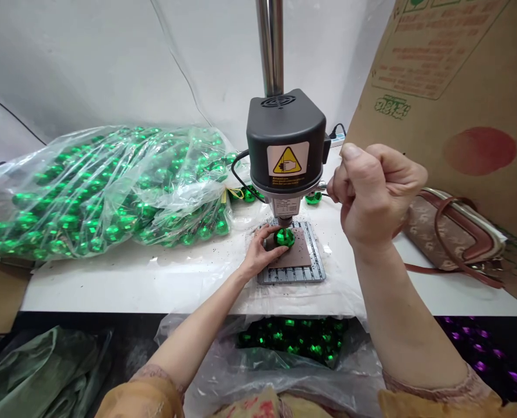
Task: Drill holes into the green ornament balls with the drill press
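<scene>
A shiny green faceted ball (284,237) sits under the chuck of a small black drill press (286,139). My left hand (262,251) has its thumb and fingers closed round the ball from the left. Beneath the ball lies a brown square pad (299,249) on the grey slotted base plate (319,273) of the press. My right hand (373,188) is raised in a fist at the right of the press, wrapped round its feed lever (321,187); most of the lever is hidden by the fingers. The drill bit itself cannot be made out.
A clear bag of green balls (110,197) fills the table's left side. Another open plastic bag (293,342) with green balls hangs at the table's front edge. A handbag (454,229) and a large cardboard sheet (441,116) stand on the right. Dark shavings dot the table.
</scene>
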`<state>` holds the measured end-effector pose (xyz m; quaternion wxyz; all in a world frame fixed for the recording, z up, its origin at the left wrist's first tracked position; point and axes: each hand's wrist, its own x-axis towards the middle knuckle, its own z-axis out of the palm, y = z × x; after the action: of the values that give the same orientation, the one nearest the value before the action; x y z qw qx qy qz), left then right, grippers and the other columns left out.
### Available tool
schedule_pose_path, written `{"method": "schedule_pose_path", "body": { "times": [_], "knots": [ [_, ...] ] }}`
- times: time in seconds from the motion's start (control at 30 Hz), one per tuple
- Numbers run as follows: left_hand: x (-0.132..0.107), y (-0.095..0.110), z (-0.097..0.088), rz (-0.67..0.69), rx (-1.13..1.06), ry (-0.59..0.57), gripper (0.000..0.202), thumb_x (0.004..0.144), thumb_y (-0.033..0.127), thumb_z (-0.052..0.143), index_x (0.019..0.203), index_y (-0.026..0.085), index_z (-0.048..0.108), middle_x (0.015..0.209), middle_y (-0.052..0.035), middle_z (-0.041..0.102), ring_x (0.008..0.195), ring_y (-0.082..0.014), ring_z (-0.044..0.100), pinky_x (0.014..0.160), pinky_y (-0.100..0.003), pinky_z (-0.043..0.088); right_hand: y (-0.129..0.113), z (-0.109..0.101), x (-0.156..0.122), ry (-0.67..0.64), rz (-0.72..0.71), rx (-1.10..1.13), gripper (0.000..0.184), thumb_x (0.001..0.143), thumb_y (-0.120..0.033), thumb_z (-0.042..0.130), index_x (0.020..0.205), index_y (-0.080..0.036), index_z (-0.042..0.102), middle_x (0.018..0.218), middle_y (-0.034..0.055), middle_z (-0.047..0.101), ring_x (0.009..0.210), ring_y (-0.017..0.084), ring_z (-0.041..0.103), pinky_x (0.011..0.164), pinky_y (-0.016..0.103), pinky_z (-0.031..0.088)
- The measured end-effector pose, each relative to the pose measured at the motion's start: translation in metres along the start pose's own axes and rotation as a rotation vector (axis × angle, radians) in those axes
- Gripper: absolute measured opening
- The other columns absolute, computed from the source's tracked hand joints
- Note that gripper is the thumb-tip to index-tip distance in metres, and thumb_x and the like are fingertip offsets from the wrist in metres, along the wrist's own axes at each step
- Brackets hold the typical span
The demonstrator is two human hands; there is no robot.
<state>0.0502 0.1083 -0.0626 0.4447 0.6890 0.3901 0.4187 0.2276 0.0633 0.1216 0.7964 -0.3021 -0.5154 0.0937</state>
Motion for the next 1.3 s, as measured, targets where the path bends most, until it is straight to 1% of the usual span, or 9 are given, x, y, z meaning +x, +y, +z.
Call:
{"method": "schedule_pose_path", "body": {
  "times": [0.07,0.13,0.33,0.5,0.7,0.83,0.97,1.1,1.3],
  "knots": [
    [-0.002,0.001,0.000,0.015,0.048,-0.034,0.053,0.070,0.038,0.086,0.118,0.024,0.067,0.131,-0.0096,0.066,0.139,-0.0324,0.049,0.121,-0.054,0.028,0.000,0.000,0.000,0.001,-0.001,-0.009,0.053,0.089,-0.033,0.062,0.052,-0.021,0.027,0.042,-0.0067,0.028,0.039,0.004,0.027,0.042,0.027,0.023],
    [-0.005,0.003,0.002,0.019,0.052,-0.047,0.053,0.069,0.038,0.086,0.117,0.025,0.068,0.129,-0.0087,0.067,0.142,-0.0339,0.045,0.123,-0.055,0.025,0.000,0.000,-0.001,0.000,-0.005,-0.004,0.053,0.089,-0.034,0.062,0.052,-0.021,0.027,0.042,-0.0066,0.029,0.039,0.005,0.027,0.042,0.027,0.023],
    [-0.008,0.005,0.010,-0.009,-0.035,0.020,0.051,0.067,0.044,0.089,0.109,0.025,0.068,0.117,-0.0084,0.071,0.140,-0.0369,0.047,0.121,-0.056,0.030,0.000,-0.001,-0.001,0.001,0.018,-0.016,0.053,0.089,-0.036,0.063,0.052,-0.022,0.027,0.042,-0.0064,0.030,0.039,0.005,0.027,0.043,0.028,0.024],
    [-0.008,0.004,0.012,-0.002,-0.049,0.023,0.050,0.068,0.043,0.089,0.109,0.024,0.067,0.120,-0.0091,0.070,0.141,-0.0363,0.047,0.120,-0.056,0.031,0.000,-0.002,-0.004,0.007,0.015,-0.007,0.052,0.089,-0.032,0.063,0.052,-0.021,0.029,0.043,-0.0060,0.029,0.040,0.006,0.028,0.044,0.029,0.024],
    [-0.010,0.003,0.013,0.002,-0.041,0.036,0.051,0.069,0.043,0.088,0.110,0.023,0.066,0.117,-0.0098,0.069,0.141,-0.0356,0.047,0.120,-0.056,0.031,0.002,-0.004,-0.016,0.034,-0.032,0.047,0.051,0.087,-0.023,0.063,0.049,-0.020,0.028,0.043,-0.0064,0.027,0.038,0.005,0.029,0.041,0.029,0.022],
    [-0.010,0.002,0.014,0.008,-0.027,0.037,0.053,0.068,0.047,0.087,0.110,0.023,0.066,0.116,-0.0089,0.070,0.140,-0.0348,0.048,0.121,-0.056,0.029,0.007,-0.007,-0.023,0.048,-0.072,0.071,0.051,0.085,-0.023,0.063,0.049,-0.019,0.027,0.043,-0.0066,0.028,0.038,0.006,0.031,0.041,0.029,0.023],
    [-0.010,0.002,0.013,0.018,-0.019,0.028,0.054,0.069,0.050,0.086,0.112,0.024,0.065,0.116,-0.0090,0.070,0.139,-0.0350,0.050,0.121,-0.057,0.029,0.011,-0.010,-0.027,0.037,-0.103,0.049,0.052,0.086,-0.025,0.062,0.051,-0.019,0.024,0.043,-0.0069,0.027,0.039,0.004,0.028,0.041,0.029,0.025],
    [-0.009,0.002,0.013,0.016,-0.019,0.032,0.054,0.069,0.048,0.087,0.111,0.024,0.066,0.116,-0.0095,0.069,0.140,-0.0364,0.048,0.121,-0.056,0.030,0.015,-0.011,-0.031,0.034,-0.147,0.035,0.052,0.086,-0.026,0.060,0.052,-0.020,0.022,0.044,-0.0067,0.025,0.039,0.004,0.026,0.041,0.028,0.025],
    [-0.010,-0.001,0.014,0.015,-0.030,0.020,0.052,0.070,0.045,0.087,0.112,0.025,0.065,0.119,-0.0080,0.068,0.141,-0.0347,0.047,0.122,-0.056,0.028,0.024,-0.014,-0.036,0.054,-0.225,0.028,0.054,0.084,-0.024,0.061,0.050,-0.018,0.019,0.042,-0.0064,0.023,0.037,0.004,0.025,0.041,0.028,0.022]
  ]
}}
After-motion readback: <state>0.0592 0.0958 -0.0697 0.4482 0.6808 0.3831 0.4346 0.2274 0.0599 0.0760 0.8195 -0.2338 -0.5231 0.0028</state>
